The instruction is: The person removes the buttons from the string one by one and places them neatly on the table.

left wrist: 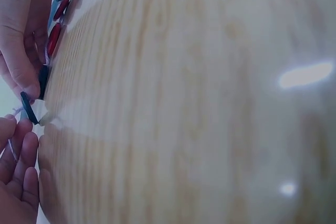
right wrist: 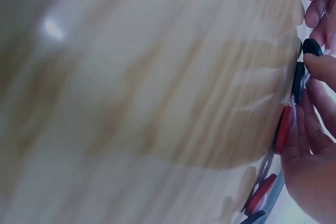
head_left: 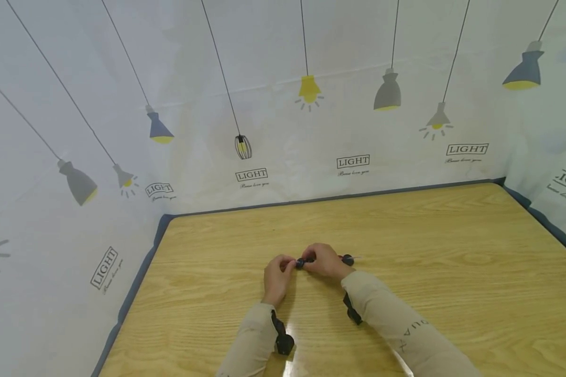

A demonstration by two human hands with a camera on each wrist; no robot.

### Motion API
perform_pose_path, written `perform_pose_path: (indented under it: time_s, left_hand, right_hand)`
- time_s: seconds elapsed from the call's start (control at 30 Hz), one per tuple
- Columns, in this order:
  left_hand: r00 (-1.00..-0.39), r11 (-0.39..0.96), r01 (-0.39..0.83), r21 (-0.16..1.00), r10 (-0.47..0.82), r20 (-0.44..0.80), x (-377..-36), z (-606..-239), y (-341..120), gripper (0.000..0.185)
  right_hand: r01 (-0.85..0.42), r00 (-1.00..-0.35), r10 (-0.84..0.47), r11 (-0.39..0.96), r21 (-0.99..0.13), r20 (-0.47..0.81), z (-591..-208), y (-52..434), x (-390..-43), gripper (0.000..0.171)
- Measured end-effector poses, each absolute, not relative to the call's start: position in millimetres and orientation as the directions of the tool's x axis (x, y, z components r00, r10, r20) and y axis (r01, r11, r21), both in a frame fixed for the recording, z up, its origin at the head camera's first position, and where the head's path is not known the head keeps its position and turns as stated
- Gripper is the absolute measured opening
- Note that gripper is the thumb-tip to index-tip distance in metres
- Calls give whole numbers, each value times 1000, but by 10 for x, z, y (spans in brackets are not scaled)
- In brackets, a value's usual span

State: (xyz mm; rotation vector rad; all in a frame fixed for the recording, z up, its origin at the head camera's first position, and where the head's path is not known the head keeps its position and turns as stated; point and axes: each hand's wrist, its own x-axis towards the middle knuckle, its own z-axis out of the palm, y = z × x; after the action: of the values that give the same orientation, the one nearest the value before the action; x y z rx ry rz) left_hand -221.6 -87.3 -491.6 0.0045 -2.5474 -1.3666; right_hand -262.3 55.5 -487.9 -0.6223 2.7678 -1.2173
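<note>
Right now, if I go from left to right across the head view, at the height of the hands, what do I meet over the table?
Left hand, dark disc, right hand, second dark disc, pale string end.

A pale wall covering (head_left: 264,31), printed with hanging lamps (head_left: 387,91) and boxed LIGHT labels (head_left: 352,161), stands around the wood-grain tabletop (head_left: 207,241). A dark blue band (head_left: 162,226) runs between them.
</note>
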Motion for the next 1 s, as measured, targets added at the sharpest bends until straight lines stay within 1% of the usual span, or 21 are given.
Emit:
perform_pose_path:
  time_s: [0.17, 0.43, 0.73, 1.0]
  left_hand:
    - [-968, 544, 115, 831, -125, 216, -2210, -4917, -873, 5]
    - [-977, 529, 129, 839, -78, 200, -2199, -4907, -890, 6]
    - [-985, 493, 133, 860, -32, 171, -2198, -4907, -897, 8]
    - [-987, 465, 124, 877, -32, 157, -2192, -4909, -888, 9]
  right_hand:
    - [-299, -932, -353, 611, -733, 86, -4852, 530, -2613, 10]
    - [-317, -928, -359, 616, -722, 100, -4872, 515, -2609, 5]
    - [-358, -917, -366, 590, -723, 155, -4884, 537, -2588, 4]
    - [-331, -922, -368, 578, -746, 124, -4850, 546, -2576, 4]
